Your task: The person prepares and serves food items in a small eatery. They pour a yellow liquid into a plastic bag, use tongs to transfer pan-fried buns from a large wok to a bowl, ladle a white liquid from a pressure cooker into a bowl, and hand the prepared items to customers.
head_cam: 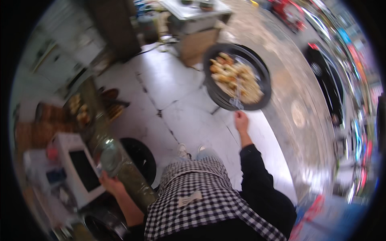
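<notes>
My left hand (pixel 112 183) is at the lower edge of a clear round bowl (pixel 110 159), its fingers closed around the rim, over a narrow greenish-brown counter on the left. My right hand (pixel 241 121) is a closed fist just below the near rim of a large round black pan (pixel 263 104). Pale and browned pieces of food (pixel 233 76) lie in that pan, with a clear, blurred utensil (pixel 237 96) on top, pointing towards my fist. Whether the fist grips the utensil or the rim cannot be told. I wear a black-and-white checked apron (pixel 193 186).
A white microwave-like appliance (pixel 64 144) stands at left, beside the counter (pixel 135 177). Under the counter is a black round object (pixel 144 156). A metal stand with a white top (pixel 193 9) is ahead. Beyond the white tiled floor, a black car (pixel 327 78) stands at right, near blue boxes (pixel 334 217).
</notes>
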`<state>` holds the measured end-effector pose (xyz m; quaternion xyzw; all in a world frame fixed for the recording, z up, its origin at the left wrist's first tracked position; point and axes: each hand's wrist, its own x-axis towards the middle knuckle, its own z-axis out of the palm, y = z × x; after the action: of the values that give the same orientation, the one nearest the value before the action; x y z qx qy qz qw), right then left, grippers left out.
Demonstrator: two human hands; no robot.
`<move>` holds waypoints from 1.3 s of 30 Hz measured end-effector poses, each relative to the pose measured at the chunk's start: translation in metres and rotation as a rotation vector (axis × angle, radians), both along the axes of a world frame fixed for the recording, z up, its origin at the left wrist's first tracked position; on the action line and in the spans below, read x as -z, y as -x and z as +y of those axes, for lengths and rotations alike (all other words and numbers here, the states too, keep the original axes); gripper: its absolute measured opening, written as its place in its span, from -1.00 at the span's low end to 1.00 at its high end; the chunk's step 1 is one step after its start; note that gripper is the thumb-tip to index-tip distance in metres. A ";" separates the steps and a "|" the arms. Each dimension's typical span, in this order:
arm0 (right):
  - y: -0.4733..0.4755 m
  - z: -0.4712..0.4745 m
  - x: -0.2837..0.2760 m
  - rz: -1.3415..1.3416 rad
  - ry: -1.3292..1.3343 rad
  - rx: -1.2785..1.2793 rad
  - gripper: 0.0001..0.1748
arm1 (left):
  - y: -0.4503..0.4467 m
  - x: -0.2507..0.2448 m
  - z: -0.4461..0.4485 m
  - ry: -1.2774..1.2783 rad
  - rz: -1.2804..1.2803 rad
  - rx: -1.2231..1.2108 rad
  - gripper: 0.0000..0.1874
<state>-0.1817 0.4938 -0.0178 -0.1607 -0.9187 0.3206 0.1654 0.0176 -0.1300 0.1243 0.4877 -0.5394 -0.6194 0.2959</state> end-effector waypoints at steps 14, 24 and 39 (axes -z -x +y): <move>0.008 -0.192 0.066 -0.713 0.435 -1.127 -0.69 | -0.160 -0.075 -0.023 0.208 0.193 -1.110 -0.84; 0.108 -0.315 0.022 -0.598 0.138 -1.173 -0.70 | -0.187 -0.005 -0.290 -0.003 0.061 -1.393 -0.88; 0.129 -0.618 0.014 -0.981 0.657 -1.129 -0.67 | -0.201 -0.016 -0.348 0.098 -0.002 -1.188 -0.53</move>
<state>-0.3107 -0.1244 -0.0322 0.1638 -0.6883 0.5017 -0.4977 0.2186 -0.4781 0.1402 0.6923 -0.2024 -0.3217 0.6134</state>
